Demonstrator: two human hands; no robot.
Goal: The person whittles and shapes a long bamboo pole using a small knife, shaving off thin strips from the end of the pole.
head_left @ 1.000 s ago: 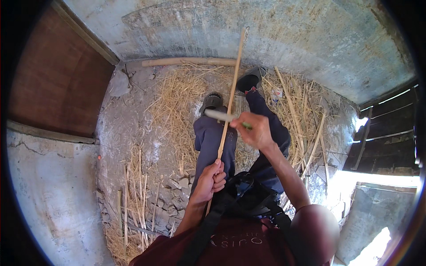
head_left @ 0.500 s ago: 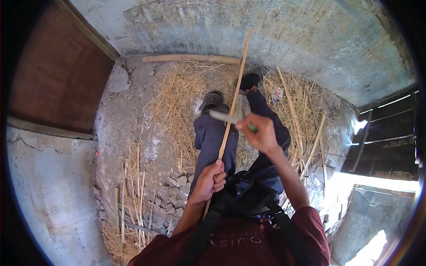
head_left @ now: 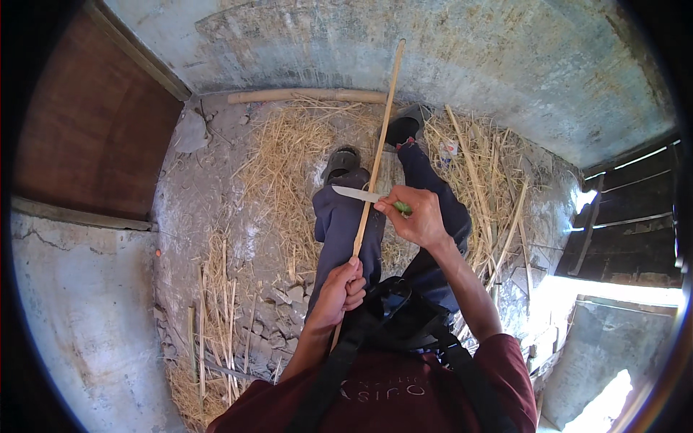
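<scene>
A long, thin bamboo strip (head_left: 390, 94) slants from my lap up toward the far wall. My left hand (head_left: 341, 292) is closed around it low down, thumb pressed along the top. In my right hand (head_left: 416, 214) is a knife (head_left: 357, 193) with a green handle, its pale blade pointing left. The blade lies across the strip, above my left hand and over my dark trouser leg. Whether the edge bites into the strip cannot be made out. The strip's lower end is hidden behind my left hand and forearm.
Shavings (head_left: 289, 151) and split bamboo pieces (head_left: 476, 166) litter the dirt floor on both sides of my legs. A thick bamboo pole (head_left: 310, 95) lies along the far wall (head_left: 462, 58). Rubble (head_left: 274, 325) is at the near left, and dark slats (head_left: 621, 224) stand at the right.
The blade, blurred earlier, is now sharp and lies slightly lower and further left along the strip. The strip's far tip has shifted a little left. Both hands keep their grips.
</scene>
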